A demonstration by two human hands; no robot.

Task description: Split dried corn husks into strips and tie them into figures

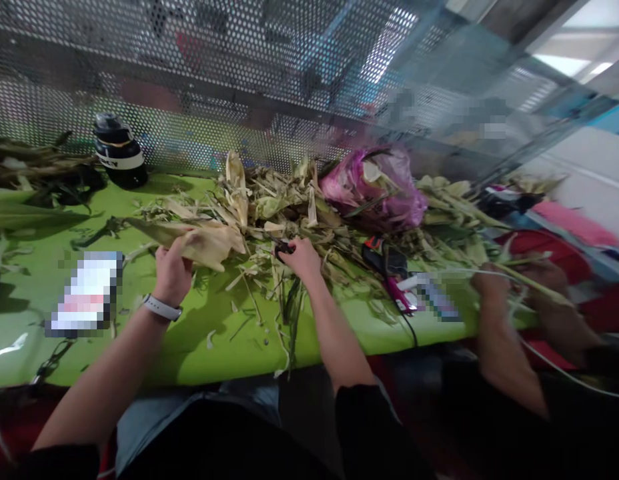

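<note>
My left hand (173, 272), with a pale wristband, is closed on the edge of a broad, dry corn husk (214, 245). The husk spreads to the right above the green table (189, 360). A little further right, my right hand (303, 259) is closed round the black handles of what look like scissors (283, 249), pointing up and left; their blades are hard to see. Just beyond both hands lies a heap of dry husks and scraps (274, 200). Strips of leaf (289, 313) trail below my right hand to the table's front edge.
A phone (84, 293) lies at left, below a dark bottle (118, 150). Behind the heap stand a pink plastic bag (374, 187) and a perforated metal screen (199, 87). Another phone (439, 299) and a cable lie at right, near a co-worker's hands (492, 283) holding leaves.
</note>
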